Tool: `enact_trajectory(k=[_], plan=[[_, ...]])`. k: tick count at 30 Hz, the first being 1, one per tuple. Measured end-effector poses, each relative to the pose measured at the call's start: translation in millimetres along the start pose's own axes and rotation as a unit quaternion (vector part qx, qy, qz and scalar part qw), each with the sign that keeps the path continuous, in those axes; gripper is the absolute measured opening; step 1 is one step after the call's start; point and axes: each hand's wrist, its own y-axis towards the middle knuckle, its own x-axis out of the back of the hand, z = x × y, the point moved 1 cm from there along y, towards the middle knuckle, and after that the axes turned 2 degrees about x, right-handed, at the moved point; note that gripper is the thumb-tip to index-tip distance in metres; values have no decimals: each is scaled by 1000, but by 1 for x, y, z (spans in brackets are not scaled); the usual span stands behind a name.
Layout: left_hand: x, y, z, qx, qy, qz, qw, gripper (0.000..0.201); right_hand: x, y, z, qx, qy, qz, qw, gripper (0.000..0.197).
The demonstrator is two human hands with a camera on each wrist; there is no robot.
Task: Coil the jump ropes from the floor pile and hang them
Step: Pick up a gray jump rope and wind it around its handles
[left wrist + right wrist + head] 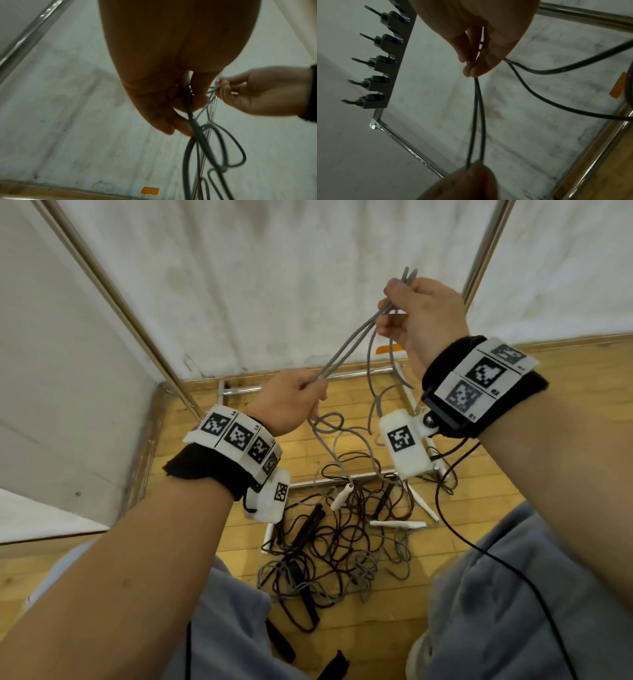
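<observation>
A grey jump rope stretches as a doubled strand between my two raised hands. My right hand pinches its upper bend, whose ends stick out above the fingers; in the right wrist view the right hand holds two strands. Lower and to the left, my left hand grips the same strands, and loose loops hang below the left hand. The rope trails down to a white handle over the floor pile of tangled dark and grey ropes.
A rack of dark hooks on a metal frame stands to the left in the right wrist view. Chrome frame bars lie on the wooden floor against white sheeting. My knees in grey trousers flank the pile.
</observation>
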Motion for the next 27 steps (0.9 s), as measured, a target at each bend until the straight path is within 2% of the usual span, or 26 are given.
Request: enact_trajectory(k=[2, 5, 8, 13, 16, 19, 21, 23, 25, 27], plan=[[5, 0, 0, 16, -64, -19, 998, 33, 1, 3, -6, -7, -16, -12, 1000, 15], [14, 0, 4, 15, -61, -28, 998, 29, 2, 5, -15, -13, -36, -15, 999, 18], [17, 1, 9, 14, -11, 16, 1000, 27, 1, 9, -18, -8, -66, -20, 998, 22], [4, -1, 20, 78, 106, 131, 983, 16, 5, 19, -20, -15, -31, -67, 997, 22], [4, 0, 23, 85, 127, 147, 977, 15, 7, 20, -24, -14, -13, -81, 997, 21], [5, 2, 24, 107, 46, 130, 985, 21, 7, 22, -29, -30, 10, -81, 996, 19], [6, 3, 22, 110, -34, 85, 990, 24, 4, 21, -34, -70, -16, -31, 997, 13], [9, 4, 18, 93, -110, 39, 989, 28, -2, 12, -41, -125, -131, 88, 980, 14], [12, 7, 14, 90, -182, -13, 979, 28, -10, -2, -51, -180, -205, 236, 933, 27], [14, 9, 11, 90, -215, -56, 971, 27, -19, -21, -59, -185, -274, 386, 861, 35]])
